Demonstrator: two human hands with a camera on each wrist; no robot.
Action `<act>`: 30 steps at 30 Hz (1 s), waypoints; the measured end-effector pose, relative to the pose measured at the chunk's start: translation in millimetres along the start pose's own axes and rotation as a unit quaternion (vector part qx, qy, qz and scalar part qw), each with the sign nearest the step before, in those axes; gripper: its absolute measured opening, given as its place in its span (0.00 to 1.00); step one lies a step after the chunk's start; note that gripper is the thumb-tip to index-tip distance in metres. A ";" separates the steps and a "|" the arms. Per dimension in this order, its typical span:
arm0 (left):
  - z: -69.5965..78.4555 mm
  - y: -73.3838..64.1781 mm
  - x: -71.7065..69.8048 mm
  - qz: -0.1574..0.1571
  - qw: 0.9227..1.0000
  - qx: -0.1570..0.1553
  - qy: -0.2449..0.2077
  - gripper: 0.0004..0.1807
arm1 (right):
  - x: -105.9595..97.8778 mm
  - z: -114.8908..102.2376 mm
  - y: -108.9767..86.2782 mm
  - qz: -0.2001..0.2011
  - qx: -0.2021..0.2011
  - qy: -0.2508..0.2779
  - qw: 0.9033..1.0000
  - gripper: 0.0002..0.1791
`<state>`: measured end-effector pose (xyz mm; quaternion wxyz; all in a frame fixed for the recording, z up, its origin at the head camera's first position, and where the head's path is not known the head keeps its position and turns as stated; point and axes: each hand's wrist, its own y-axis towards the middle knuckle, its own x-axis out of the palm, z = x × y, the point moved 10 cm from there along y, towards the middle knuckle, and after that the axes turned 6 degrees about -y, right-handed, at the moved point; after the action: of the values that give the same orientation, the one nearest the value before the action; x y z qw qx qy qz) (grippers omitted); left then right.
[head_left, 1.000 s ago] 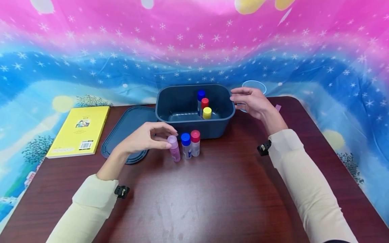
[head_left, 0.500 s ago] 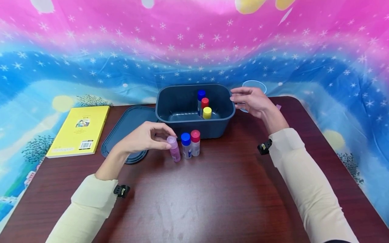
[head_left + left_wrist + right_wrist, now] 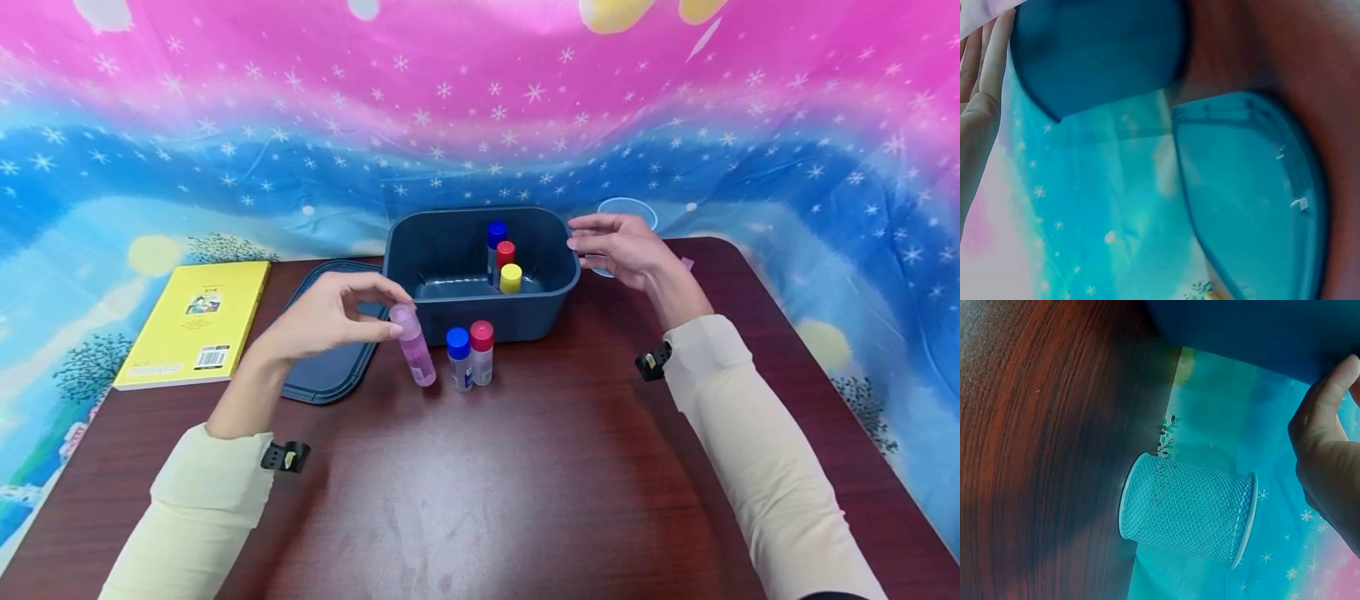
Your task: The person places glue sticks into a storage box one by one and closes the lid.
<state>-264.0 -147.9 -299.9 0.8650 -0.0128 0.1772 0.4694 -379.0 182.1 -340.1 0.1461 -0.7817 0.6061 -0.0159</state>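
Note:
My left hand pinches a translucent purple capped tube by its top, between thumb and fingers. The tube leans, its top toward the left, in front of the dark blue box. Right of it stand a clear tube with a blue cap and another with a red cap. Inside the box are tubes with blue, red and yellow caps. My right hand has its extended fingertips at the box's right rim; in the right wrist view they meet its wall.
A dark blue lid lies left of the box, partly behind my left hand. Farther left is a yellow book. Behind my right hand stands a light blue mesh pen holder. A patterned cloth hangs along the table's back edge.
My left hand has moved left and up, taking the purple tube away from the blue-capped one and tilting it more. The right hand and the box have stayed in place.

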 end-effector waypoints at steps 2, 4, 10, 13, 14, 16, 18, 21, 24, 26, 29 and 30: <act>8.0 -1.9 -8.9 0.018 1.000 0.020 0.001 0.16 | 0.5 -0.4 0.1 -0.002 0.000 -0.003 1.000 0.31; 15.2 -3.9 -17.5 0.038 0.999 0.039 -0.004 0.18 | 0.6 -0.3 0.1 -0.004 0.001 -0.006 1.000 0.31; 28.7 -8.5 -38.7 0.089 0.987 0.091 -0.094 0.19 | 0.0 0.7 -0.7 -0.006 0.007 -0.012 1.000 0.31; 33.1 -9.6 -45.9 0.109 0.976 0.114 -0.148 0.19 | -0.9 1.5 -0.8 -0.008 0.009 -0.015 1.000 0.31; 34.2 -9.9 -47.8 0.115 0.972 0.120 -0.164 0.18 | -1.4 1.7 -1.0 -0.008 0.009 -0.017 1.000 0.31; 36.5 -9.7 -51.3 0.124 0.964 0.133 -0.192 0.17 | -1.5 1.5 -1.2 -0.009 0.009 -0.018 1.000 0.31; 38.2 -8.7 -54.4 0.131 0.958 0.142 -0.210 0.16 | -1.2 0.8 -1.4 -0.010 0.008 -0.021 1.000 0.32; 39.7 -6.2 -60.0 0.141 0.951 0.156 -0.226 0.15 | -0.6 -0.1 -1.4 -0.011 0.006 -0.026 1.000 0.31; 38.7 -4.3 -66.1 0.155 0.942 0.164 -0.248 0.15 | 0.4 -0.9 -1.1 -0.012 0.005 -0.029 0.999 0.31; 37.4 -3.4 -69.1 0.163 0.933 0.170 -0.271 0.15 | 0.7 -1.1 -0.7 -0.012 0.005 -0.029 0.999 0.31; 35.5 -2.0 -72.1 0.175 0.919 0.180 -0.304 0.16 | 1.3 -1.3 -0.1 -0.013 0.005 -0.030 0.999 0.31; 34.8 -1.2 -72.5 0.178 0.915 0.183 -0.313 0.16 | 1.4 -1.2 0.1 -0.013 0.006 -0.029 0.999 0.31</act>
<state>-288.8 -200.6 -244.4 0.7652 0.3250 -0.0201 0.5553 -379.0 180.5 -339.1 0.1681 -0.7886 0.5915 0.0017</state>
